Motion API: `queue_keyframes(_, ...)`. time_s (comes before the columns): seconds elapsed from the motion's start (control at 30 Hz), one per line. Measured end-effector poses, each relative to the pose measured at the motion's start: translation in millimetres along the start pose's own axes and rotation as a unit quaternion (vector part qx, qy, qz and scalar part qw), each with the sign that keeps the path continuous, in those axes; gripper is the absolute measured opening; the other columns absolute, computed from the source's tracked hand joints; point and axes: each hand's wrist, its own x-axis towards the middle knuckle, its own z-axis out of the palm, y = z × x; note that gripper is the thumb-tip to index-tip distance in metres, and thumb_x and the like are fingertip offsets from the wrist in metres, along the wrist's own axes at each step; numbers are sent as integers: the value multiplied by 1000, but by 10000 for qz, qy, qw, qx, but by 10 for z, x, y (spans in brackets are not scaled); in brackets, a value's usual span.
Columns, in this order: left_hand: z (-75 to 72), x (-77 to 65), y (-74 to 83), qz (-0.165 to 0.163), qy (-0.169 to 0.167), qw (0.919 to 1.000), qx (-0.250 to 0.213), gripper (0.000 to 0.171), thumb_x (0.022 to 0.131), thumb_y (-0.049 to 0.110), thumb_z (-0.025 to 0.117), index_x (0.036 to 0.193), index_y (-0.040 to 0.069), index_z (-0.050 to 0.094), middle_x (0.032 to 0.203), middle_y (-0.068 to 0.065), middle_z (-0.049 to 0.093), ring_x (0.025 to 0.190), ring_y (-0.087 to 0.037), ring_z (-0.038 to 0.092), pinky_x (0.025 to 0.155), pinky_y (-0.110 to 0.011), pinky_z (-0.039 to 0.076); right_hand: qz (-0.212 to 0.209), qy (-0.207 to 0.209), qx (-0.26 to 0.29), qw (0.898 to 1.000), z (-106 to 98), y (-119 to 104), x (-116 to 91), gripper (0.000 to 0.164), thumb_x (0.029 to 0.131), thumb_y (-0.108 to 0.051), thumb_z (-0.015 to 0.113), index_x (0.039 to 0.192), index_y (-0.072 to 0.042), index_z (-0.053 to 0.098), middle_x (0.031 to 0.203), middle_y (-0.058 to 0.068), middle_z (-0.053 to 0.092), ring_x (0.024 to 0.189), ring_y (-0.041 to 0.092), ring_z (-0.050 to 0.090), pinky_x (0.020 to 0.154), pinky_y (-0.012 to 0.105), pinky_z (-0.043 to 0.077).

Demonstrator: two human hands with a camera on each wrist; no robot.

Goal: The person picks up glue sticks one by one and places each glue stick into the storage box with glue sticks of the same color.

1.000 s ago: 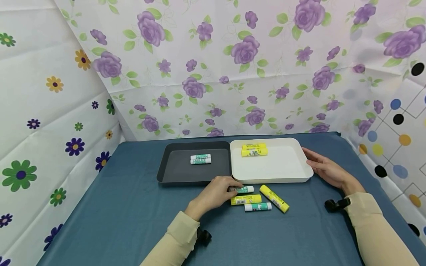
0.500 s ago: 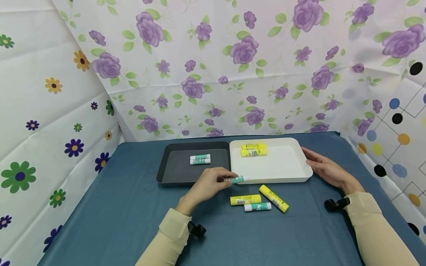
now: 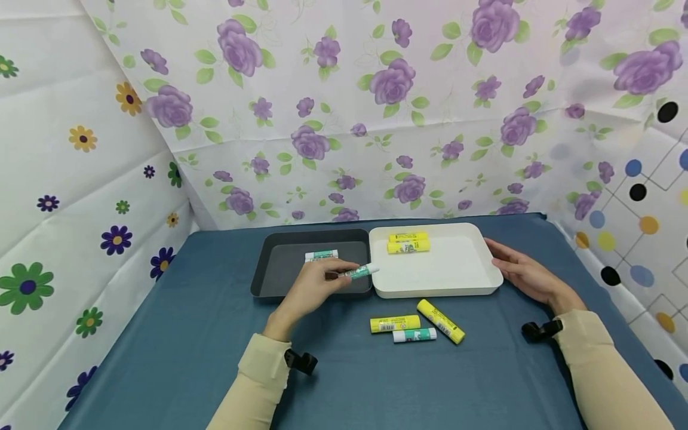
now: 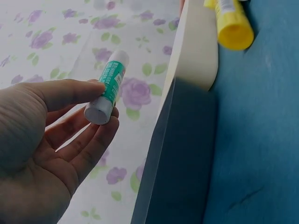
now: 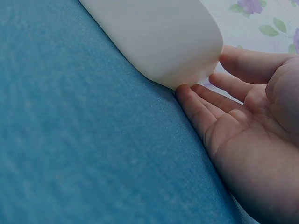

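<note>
My left hand [image 3: 309,286] pinches a white-and-green glue stick [image 3: 362,272] between thumb and fingers, above the front right of the dark grey tray [image 3: 279,269]. The left wrist view shows this glue stick [image 4: 111,84] tilted, clear of the tray wall. Behind the hand, a green-labelled glue stick [image 3: 321,254] lies in the dark tray, partly hidden. My right hand [image 3: 529,278] touches the right side of the white tray [image 3: 446,272]. In the right wrist view its fairly straight fingers [image 5: 198,109] rest against the tray's corner. Two yellow glue sticks [image 3: 408,245] lie in the white tray.
In front of the trays, a yellow glue stick [image 3: 395,323], a slanted yellow glue stick [image 3: 441,321] and a green-and-white glue stick [image 3: 414,335] lie on the blue cloth [image 3: 430,388]. Flowered curtains [image 3: 322,119] stand behind and beside the table.
My left hand has lifted the green-and-white glue stick off the cloth and carried it left and back, over the dark tray. The right hand has stayed at the white tray.
</note>
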Motion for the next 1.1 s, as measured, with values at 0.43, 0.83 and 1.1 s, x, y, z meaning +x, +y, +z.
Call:
queue_keyframes(0.43,-234,42,-168,-328,122,9984,453,30,100,11,72,129,15,76,129,-7,70,104,-21,70,87,-40,60,72,77,41,9999,23,17,32,69,114,-19,44,169,-18,1,175,12,-7,160,33,-4,104,11,38)
queue_keyframes(0.83,-431,100,-267,-430,38,9963,739,30,101,11,70,130,12,75,128,-9,70,112,-27,69,95,-44,58,79,118,12,9999,31,11,15,70,114,-19,44,169,-16,2,175,13,-6,160,34,-2,103,10,38)
queue_keyframes(1.1,-560,176,-281,-519,39,9956,777,30,102,12,69,132,13,74,132,-9,69,113,-29,68,94,-46,58,51,113,86,9999,2,2,-1,69,114,-19,44,169,-17,3,175,12,-5,160,26,4,105,11,39)
